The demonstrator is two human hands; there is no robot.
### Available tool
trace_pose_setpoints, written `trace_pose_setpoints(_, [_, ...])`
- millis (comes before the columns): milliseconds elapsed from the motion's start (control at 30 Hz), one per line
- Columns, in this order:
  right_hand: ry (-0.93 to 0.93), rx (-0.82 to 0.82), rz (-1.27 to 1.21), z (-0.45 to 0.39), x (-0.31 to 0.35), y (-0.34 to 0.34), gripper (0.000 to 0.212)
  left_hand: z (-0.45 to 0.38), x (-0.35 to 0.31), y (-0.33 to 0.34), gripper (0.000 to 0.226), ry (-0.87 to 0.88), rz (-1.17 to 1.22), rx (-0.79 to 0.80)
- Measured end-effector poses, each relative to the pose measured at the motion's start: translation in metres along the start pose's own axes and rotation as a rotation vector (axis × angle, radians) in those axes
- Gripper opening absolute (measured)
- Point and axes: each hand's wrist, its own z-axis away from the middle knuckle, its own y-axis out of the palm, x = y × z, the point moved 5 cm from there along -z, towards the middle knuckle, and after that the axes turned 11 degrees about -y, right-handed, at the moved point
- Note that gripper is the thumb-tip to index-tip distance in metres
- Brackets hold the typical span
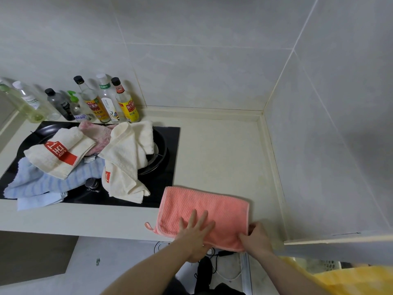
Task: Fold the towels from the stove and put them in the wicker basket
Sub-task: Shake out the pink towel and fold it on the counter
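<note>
The pink towel (204, 211) lies on the pale counter (223, 150), already doubled over, at the counter's front edge just right of the stove (168, 167), and its near hem hangs a little past that edge. The left hand (195, 233) rests flat on it, fingers spread and straight, pressing the cloth down. The right hand (256, 237) pinches the towel's near right corner, fingers curled round the hem.

Here is the risk: with so much of the towel at the front edge, a pull from the right hand while the left eases off could drag the whole piece over and onto the floor. If the corner is carried across unevenly, the layers will likely skew and the fold come out crooked. The small hanging loop (148, 226) at the near left corner also pokes out, and could spoil the neat edge.

Back on the stove, the pile waits: two cream towels (125, 154) with red print, a blue striped towel (42, 184) trailing over the stove's front edge, and a mottled pink one (100, 135) behind. Bottles (106, 103) line the counter's back edge. No wicker basket can be made out with certainty.
</note>
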Motion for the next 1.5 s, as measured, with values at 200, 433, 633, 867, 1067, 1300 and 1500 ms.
trace_pose_setpoints(200, [0.023,-0.078,-0.157,-0.013,0.009,0.002,0.066,-0.001,-0.001,-0.01,0.076,-0.001,0.034,0.043])
trace_pose_setpoints(433, [0.107,0.06,-0.278,-0.03,0.015,0.008,0.054,0.003,0.004,-0.029,0.071,-0.014,0.165,0.102])
trace_pose_setpoints(633, [0.068,-0.042,-0.296,-0.037,0.017,-0.011,0.045,0.007,0.024,-0.028,0.073,-0.138,0.114,-0.157])
trace_pose_setpoints(867, [0.065,-0.105,-0.282,-0.046,0.009,-0.021,0.033,0.01,0.036,-0.021,0.069,-0.171,0.231,-0.214])
trace_pose_setpoints(1067, [0.004,-0.196,-0.24,-0.04,0.026,-0.047,0.019,0.013,0.048,-0.026,0.072,-0.224,0.339,-0.268])
trace_pose_setpoints(1300, [-0.077,-0.153,-0.221,-0.029,0.049,-0.07,0.012,0.014,0.064,-0.011,0.062,-0.337,0.45,-0.19])
trace_pose_setpoints(1500, [-0.156,-0.014,-0.261,-0.019,0.085,-0.06,0.006,0.013,0.055,-0.014,0.065,-0.295,0.467,-0.182])
